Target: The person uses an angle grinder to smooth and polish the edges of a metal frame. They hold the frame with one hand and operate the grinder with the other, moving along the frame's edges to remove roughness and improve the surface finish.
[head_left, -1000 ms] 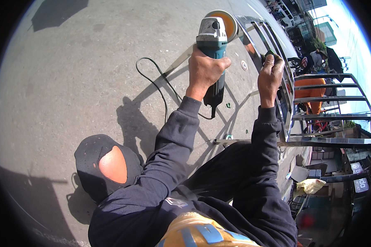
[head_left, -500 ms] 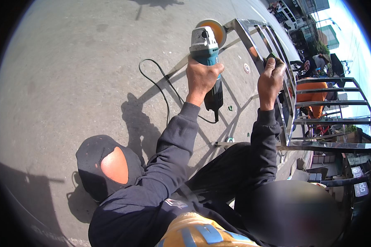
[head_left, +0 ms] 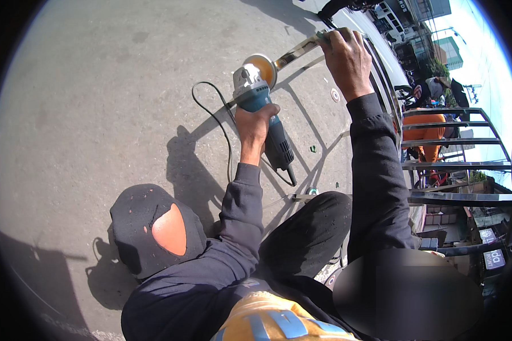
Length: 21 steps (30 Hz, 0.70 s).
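My left hand (head_left: 253, 124) is wrapped round a teal and black angle grinder (head_left: 255, 99). Its orange-yellow disc (head_left: 258, 61) is at the outer end of a shiny metal bar (head_left: 297, 52); whether the two touch, I cannot tell. The bar belongs to a metal frame with several slats. Farther up, my right hand (head_left: 348, 61) is closed at the far corner of this frame. A small dark green block (head_left: 322, 36) shows at its fingertips. The hand hides part of the frame behind it.
A black cord (head_left: 224, 133) loops over the pavement left of the grinder. Green scraps (head_left: 313, 149) and a round disc (head_left: 335, 95) lie on the ground. At right stands another slatted metal frame (head_left: 456, 166), an orange thing behind it. A person's dark leg (head_left: 331, 10) shows at the top.
My left hand has brought the grinder left and slightly down. My right hand has moved up and left along the frame with the green block. A leg has come into view at the top.
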Each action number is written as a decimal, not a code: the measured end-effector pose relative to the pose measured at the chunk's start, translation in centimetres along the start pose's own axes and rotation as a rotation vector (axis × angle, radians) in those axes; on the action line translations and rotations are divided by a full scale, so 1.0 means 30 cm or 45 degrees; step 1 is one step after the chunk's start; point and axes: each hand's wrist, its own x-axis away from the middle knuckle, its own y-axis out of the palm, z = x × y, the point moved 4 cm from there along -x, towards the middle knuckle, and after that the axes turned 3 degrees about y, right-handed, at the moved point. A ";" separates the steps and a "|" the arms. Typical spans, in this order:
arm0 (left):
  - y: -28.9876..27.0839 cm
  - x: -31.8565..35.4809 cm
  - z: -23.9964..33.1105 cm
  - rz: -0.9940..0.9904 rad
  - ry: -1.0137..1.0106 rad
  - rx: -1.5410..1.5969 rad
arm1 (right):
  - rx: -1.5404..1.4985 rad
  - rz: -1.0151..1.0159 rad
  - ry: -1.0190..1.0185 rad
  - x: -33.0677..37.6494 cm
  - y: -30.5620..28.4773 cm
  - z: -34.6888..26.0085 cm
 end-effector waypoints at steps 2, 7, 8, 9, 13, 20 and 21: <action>-0.042 0.020 0.025 -0.008 0.013 0.091 | 0.036 0.017 -0.122 -0.005 0.009 -0.023; -0.142 0.016 0.096 0.118 -0.021 0.090 | 0.157 0.054 -0.227 0.034 -0.004 -0.045; -0.156 0.015 0.115 0.127 0.012 0.141 | 0.179 0.134 -0.286 0.044 -0.021 -0.049; -0.169 0.007 0.133 0.145 0.027 0.147 | 0.201 0.098 -0.207 0.023 -0.015 -0.034; -0.212 0.004 0.196 0.226 0.060 0.149 | 0.269 0.135 -0.075 -0.025 -0.010 -0.041; -0.292 -0.003 0.233 0.315 0.126 0.175 | 0.272 0.045 -0.086 0.028 0.034 -0.101; -0.301 -0.007 0.230 0.308 0.101 0.179 | 0.293 0.163 -0.027 0.023 0.020 -0.067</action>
